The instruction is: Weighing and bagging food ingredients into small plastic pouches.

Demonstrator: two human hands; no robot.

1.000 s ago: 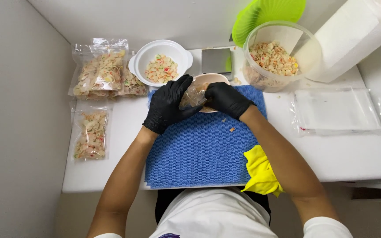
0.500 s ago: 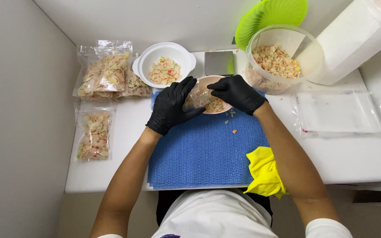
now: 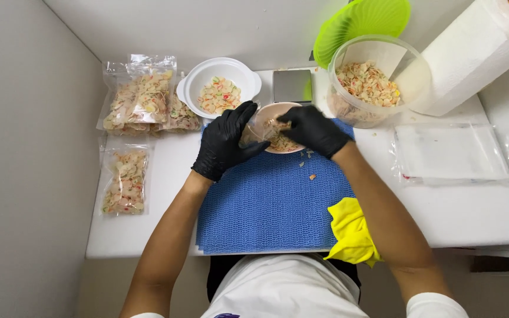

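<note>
Head camera looked down at two hands in black gloves. The left hand was curled partly shut around the side of a clear plastic bag, holding its mouth wide. The right hand had its fingers pinched together on a bit of the snack and on the bag's edge, over a small pink bowl. The bowl sat at the far end of a blue mat, just in front of a little grey scale.

The bag looked thin, soft and slippery, so it would probably flop shut if let go; the rim seemed the best place to hold it. The snack pieces looked light, dry and easy to break, so a soft pinch would suit them. A few crumbs lay on the mat, which looked bumpy and grippy.

Further out stood a white bowl with colourful chips in it. To the left lay filled bags and one more filled bag. To the right stood a big clear tub of chips with a green lid behind it, a paper towel roll, flat empty bags, and a yellow cloth near the person.
</note>
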